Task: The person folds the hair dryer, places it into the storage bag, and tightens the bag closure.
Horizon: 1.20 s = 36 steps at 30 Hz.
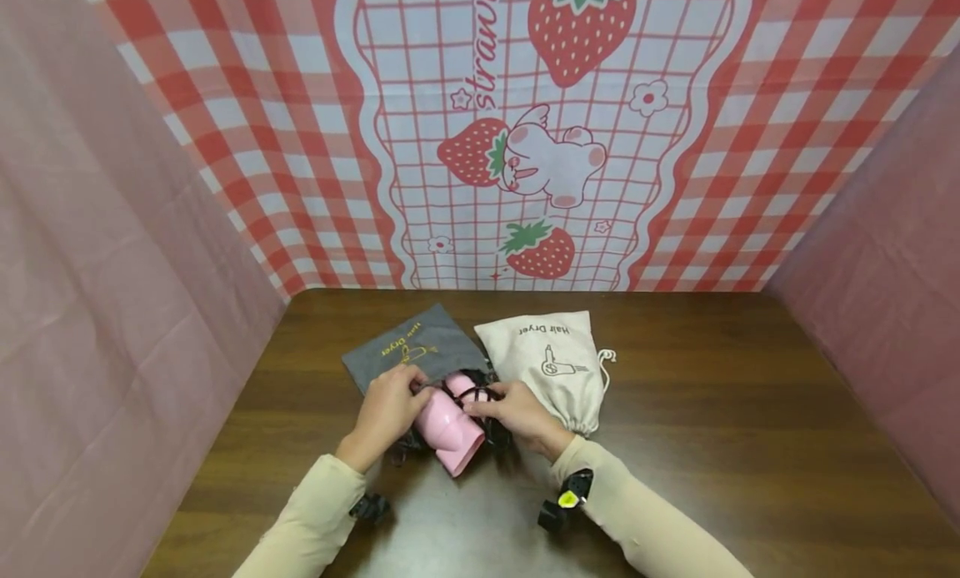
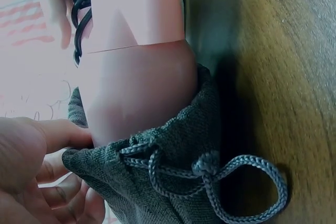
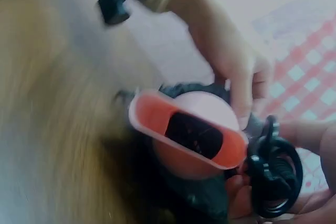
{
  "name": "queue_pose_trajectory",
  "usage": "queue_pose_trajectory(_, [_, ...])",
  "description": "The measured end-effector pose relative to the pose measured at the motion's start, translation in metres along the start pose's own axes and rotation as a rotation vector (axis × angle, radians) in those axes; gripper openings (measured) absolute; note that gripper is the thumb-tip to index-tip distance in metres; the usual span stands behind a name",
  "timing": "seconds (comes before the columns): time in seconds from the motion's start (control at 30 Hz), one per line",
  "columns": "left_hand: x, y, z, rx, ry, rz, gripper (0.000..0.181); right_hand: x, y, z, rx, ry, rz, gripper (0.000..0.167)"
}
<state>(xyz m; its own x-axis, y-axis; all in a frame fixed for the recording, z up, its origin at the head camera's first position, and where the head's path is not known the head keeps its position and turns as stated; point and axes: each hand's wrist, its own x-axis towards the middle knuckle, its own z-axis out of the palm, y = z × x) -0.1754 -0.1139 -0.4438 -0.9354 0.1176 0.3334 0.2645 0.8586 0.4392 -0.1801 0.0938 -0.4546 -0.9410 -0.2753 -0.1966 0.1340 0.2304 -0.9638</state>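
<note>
A pink hair dryer (image 1: 447, 426) lies partly inside a dark grey drawstring bag (image 1: 401, 342), its flat nozzle sticking out toward the near side. My left hand (image 1: 386, 411) pinches the bag's mouth at the left, thumb and forefinger on the cloth rim in the left wrist view. At the dryer's right side, my right hand (image 1: 521, 409) holds the coiled black cord (image 3: 273, 174) between thumb and fingers. The bag hides the dryer's far end. A grey drawstring loop (image 2: 252, 163) hangs from the bag's mouth.
Just right of the grey bag lies a cream drawstring bag (image 1: 536, 344) with a hair dryer print, its cord at the right. Both rest on a brown wooden table (image 1: 712, 444). A strawberry-patterned cloth (image 1: 555, 144) hangs behind, and pink cloth (image 1: 112, 269) covers the sides.
</note>
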Motion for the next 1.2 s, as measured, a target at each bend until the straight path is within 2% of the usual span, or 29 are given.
queue_pose_trajectory(0.1, [0.001, -0.001, -0.001, -0.005, 0.013, -0.001, 0.010, -0.002, 0.001, -0.006, 0.146, -0.048, 0.054, 0.027])
queue_pose_trajectory(0.17, [0.001, -0.002, -0.001, -0.009, 0.025, 0.000, 0.010, -0.004, 0.002, -0.009, 0.194, -0.062, 0.071, 0.029])
queue_pose_trajectory(0.37, [0.000, 0.000, -0.001, -0.038, 0.034, -0.003, 0.008, -0.008, 0.011, -0.011, 0.191, -0.177, 0.120, 0.029])
queue_pose_trajectory(0.43, [-0.001, 0.001, 0.000, -0.047, 0.036, 0.003, 0.008, -0.009, 0.014, -0.010, 0.201, -0.180, 0.141, 0.024])
queue_pose_trajectory(0.6, [0.000, 0.003, -0.001, -0.071, 0.032, 0.017, 0.007, -0.008, 0.021, -0.004, 0.246, -0.070, 0.138, 0.020])
queue_pose_trajectory(0.73, [-0.001, 0.002, -0.001, -0.084, 0.013, 0.010, 0.008, -0.008, 0.026, 0.001, 0.317, -0.017, 0.118, 0.021])
queue_pose_trajectory(0.87, [-0.002, 0.000, 0.000, -0.092, 0.005, 0.009, 0.008, -0.010, 0.026, 0.005, 0.369, 0.038, 0.107, 0.012])
queue_pose_trajectory(1.2, [0.000, 0.001, 0.000, -0.146, -0.014, 0.020, 0.009, -0.009, 0.019, 0.014, 0.447, 0.147, 0.089, 0.017])
